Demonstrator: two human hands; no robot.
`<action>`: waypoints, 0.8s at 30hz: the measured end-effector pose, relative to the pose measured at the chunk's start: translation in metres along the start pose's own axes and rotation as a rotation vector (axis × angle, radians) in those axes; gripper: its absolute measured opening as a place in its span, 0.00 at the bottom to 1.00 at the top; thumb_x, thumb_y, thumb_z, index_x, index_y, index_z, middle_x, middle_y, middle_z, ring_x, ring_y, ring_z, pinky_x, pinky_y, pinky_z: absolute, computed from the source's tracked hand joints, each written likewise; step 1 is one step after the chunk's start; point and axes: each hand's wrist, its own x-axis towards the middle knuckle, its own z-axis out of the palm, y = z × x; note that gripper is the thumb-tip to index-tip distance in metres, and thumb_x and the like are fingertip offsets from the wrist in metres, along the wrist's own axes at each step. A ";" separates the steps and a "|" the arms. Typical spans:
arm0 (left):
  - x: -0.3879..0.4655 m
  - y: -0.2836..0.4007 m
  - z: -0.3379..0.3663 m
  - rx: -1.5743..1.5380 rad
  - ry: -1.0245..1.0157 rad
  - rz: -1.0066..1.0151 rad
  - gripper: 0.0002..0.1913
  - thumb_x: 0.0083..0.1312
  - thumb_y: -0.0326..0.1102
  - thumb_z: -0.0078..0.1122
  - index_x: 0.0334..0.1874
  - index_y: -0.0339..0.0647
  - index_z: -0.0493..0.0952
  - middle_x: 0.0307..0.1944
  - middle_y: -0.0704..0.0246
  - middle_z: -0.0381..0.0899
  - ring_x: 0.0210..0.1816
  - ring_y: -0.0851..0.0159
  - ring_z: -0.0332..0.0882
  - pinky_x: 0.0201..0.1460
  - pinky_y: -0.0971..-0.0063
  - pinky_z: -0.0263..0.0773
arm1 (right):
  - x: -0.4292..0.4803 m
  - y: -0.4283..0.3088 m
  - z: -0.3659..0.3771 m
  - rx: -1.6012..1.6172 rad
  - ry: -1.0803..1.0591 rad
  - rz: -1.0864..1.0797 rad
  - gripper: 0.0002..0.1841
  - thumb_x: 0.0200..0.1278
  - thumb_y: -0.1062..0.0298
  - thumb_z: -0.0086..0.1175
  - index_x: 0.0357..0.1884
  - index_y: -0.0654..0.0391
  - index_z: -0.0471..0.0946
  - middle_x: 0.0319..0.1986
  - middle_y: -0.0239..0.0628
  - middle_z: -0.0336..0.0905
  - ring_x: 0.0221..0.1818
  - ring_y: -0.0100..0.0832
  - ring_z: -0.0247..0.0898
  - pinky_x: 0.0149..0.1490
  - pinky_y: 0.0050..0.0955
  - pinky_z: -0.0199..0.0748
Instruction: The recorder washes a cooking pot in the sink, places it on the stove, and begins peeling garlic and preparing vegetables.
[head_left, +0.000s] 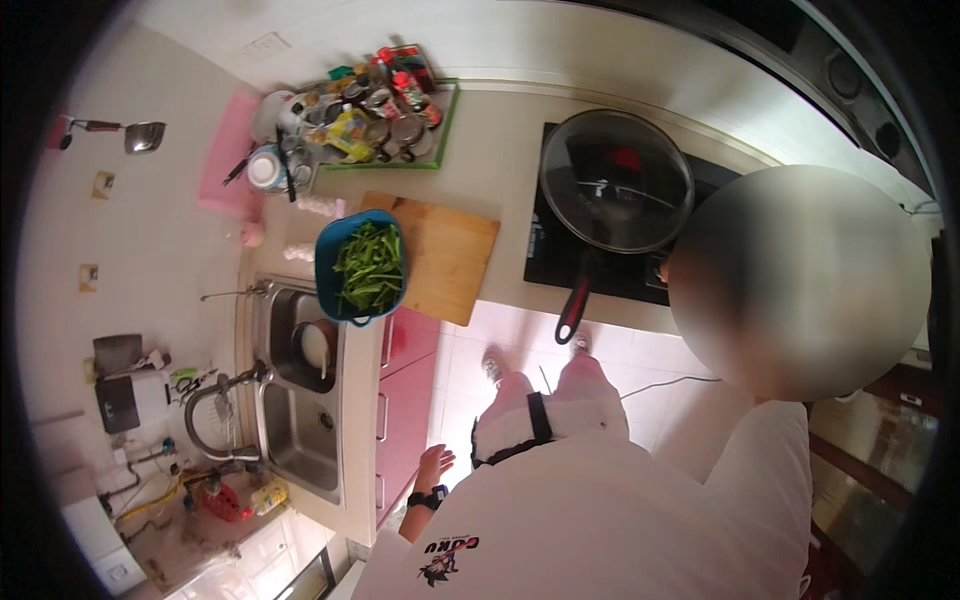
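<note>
My left hand (433, 465) hangs at my side with its fingers apart and nothing in it. A dark watch is on that wrist, and the pink cabinet doors (405, 409) are the nearest surface. A blurred patch covers most of my right arm and hand; only a bit of my right hand (663, 271) shows at the front controls of the black cooktop (541, 259). What that hand grips is hidden. On the cooktop stands a frying pan under a glass lid (616, 184), its black-and-red handle (574, 309) pointing toward me.
Cut green vegetables (369, 266) fill a blue basket (322, 281), which overlaps a wooden cutting board (450, 255). Left of it is a double steel sink (300, 442) with a pot (315, 349) inside. Bottles and jars crowd a green-edged tray (448, 124) by the wall.
</note>
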 end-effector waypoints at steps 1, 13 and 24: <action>0.000 0.003 0.003 0.009 -0.024 -0.021 0.16 0.67 0.40 0.54 0.52 0.40 0.70 0.46 0.59 0.77 0.48 0.56 0.78 0.51 0.62 0.74 | 0.002 0.000 0.004 0.007 0.022 0.000 0.05 0.48 0.67 0.58 0.21 0.54 0.83 0.25 0.42 0.81 0.33 0.40 0.80 0.38 0.37 0.78; 0.006 0.002 0.086 0.019 -0.035 0.046 0.18 0.67 0.44 0.54 0.53 0.40 0.72 0.45 0.61 0.79 0.45 0.60 0.80 0.48 0.67 0.76 | 0.002 0.003 0.016 -0.006 0.042 -0.012 0.02 0.46 0.70 0.59 0.20 0.53 0.82 0.24 0.40 0.81 0.31 0.40 0.80 0.34 0.37 0.78; -0.025 0.146 0.255 0.428 -0.290 0.765 0.20 0.74 0.45 0.41 0.54 0.38 0.76 0.41 0.69 0.80 0.40 0.72 0.75 0.44 0.76 0.71 | -0.004 0.003 -0.024 0.054 0.007 -0.119 0.05 0.49 0.71 0.54 0.24 0.56 0.83 0.26 0.43 0.82 0.32 0.42 0.80 0.36 0.39 0.78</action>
